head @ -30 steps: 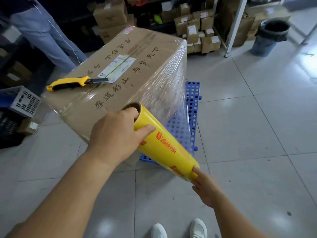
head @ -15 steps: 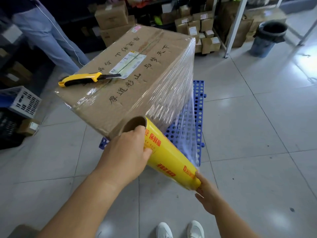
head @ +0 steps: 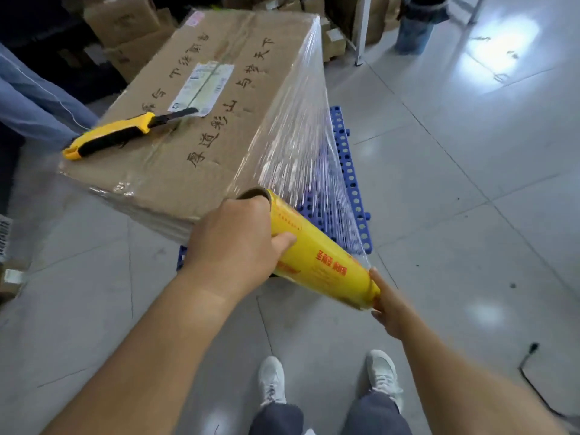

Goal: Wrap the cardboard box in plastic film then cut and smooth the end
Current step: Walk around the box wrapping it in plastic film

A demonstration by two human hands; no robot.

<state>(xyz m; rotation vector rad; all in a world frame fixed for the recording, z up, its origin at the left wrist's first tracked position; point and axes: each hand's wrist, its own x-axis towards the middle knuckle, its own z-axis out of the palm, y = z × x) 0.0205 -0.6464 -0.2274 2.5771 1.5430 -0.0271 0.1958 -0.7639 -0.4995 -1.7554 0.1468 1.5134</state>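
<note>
A large cardboard box (head: 201, 127) with black handwriting stands on a blue plastic pallet (head: 348, 171). Clear film (head: 301, 146) stretches taut from the box's right edge down to a yellow film roll (head: 317, 255), held slanted in front of the box's near corner. My left hand (head: 232, 246) grips the roll's upper end, fingers in the cardboard core. My right hand (head: 389, 306) holds the roll's lower end, its fingers mostly hidden behind it. A yellow and black utility knife (head: 116, 136) lies on the box's top, near its left edge.
A person in blue trousers (head: 34, 102) stands at the left of the box. Stacked cartons (head: 125, 23) and a metal shelf leg (head: 361, 29) line the back. A dark bin (head: 417, 26) stands at the back right. A black cable (head: 533, 381) lies on the tiled floor at right.
The roll and both hands have moved to the right, round the box's near corner, drawing out more film. The view has come closer and shifted right.
</note>
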